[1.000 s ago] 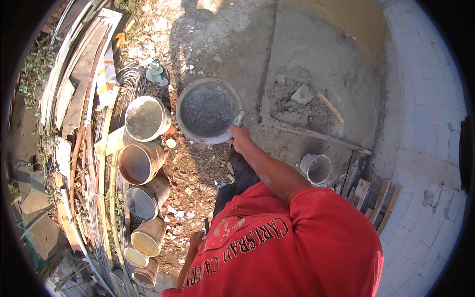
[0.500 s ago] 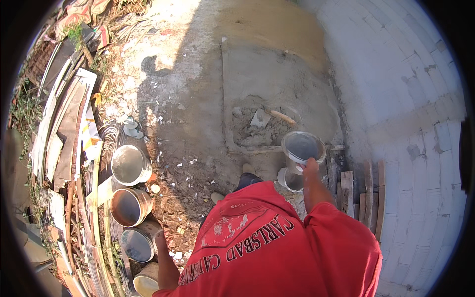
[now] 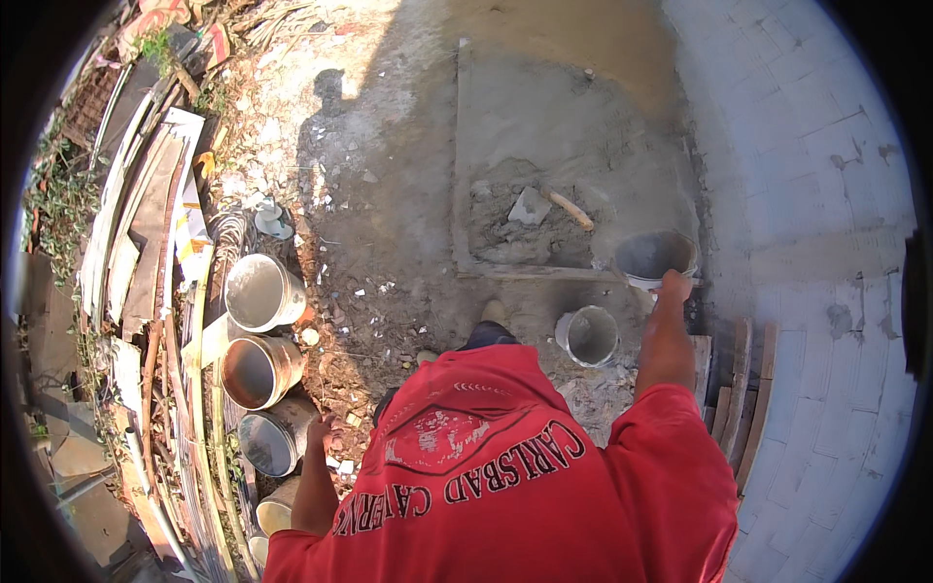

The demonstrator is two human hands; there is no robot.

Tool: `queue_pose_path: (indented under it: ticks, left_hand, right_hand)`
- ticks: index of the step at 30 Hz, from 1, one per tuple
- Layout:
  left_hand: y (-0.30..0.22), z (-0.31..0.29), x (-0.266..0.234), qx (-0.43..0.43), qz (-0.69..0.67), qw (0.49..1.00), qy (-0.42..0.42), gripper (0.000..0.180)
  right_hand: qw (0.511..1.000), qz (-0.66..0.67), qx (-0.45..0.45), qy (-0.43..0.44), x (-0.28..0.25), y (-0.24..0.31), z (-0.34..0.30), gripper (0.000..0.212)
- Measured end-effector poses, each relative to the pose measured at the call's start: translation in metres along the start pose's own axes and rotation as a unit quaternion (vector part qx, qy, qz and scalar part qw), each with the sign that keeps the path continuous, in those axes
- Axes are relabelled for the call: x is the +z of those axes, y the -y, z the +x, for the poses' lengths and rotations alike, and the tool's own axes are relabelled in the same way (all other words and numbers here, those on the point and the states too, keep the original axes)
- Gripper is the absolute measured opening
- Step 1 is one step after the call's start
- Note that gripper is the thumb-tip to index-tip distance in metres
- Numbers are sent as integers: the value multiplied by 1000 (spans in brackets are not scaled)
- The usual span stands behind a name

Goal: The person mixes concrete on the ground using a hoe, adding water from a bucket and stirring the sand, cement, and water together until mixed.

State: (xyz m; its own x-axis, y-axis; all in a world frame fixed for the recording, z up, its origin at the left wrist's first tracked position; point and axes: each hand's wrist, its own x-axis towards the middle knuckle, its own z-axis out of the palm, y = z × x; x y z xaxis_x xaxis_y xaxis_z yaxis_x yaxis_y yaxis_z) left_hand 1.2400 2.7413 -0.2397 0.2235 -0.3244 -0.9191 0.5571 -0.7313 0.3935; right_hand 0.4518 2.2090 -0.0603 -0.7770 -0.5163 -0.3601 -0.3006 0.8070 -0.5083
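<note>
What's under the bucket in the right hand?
Around the round grey bucket, held by the right hand, there's smooth grey concrete beyond it and a thin wooden edging board to its left. Whatever lies directly beneath is covered; can't tell.

2 hands (image 3: 675, 285), 1 wooden-handled tool (image 3: 571, 211) and, some partly hidden, perhaps 7 buckets (image 3: 590, 336).
</note>
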Motion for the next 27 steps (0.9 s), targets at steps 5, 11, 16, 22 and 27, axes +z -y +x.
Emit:
queue_pose_path:
  ticks: [5, 11, 16, 22, 27]
  left_hand:
    - [-80, -51, 49, 69, 31, 992, -103, 23]
    - [-97, -50, 138, 73, 44, 994, -71, 22]
    - [-84, -43, 229, 43, 156, 987, -20, 24]
    - [-113, -44, 292, 120, 435, 892, 35, 26]
    - [-164, -17, 305, 56, 324, 944, 29, 30]
  right_hand:
    - [977, -79, -91, -173, 9, 25, 7, 55]
    - [972, -47, -137, -183, 0, 85, 11, 73]
    - [938, -108, -237, -230, -5, 101, 73, 77]
    - [886, -169, -335, -272, -37, 138, 100, 80]
    - [904, -147, -294, -272, -12, 133, 95, 81]
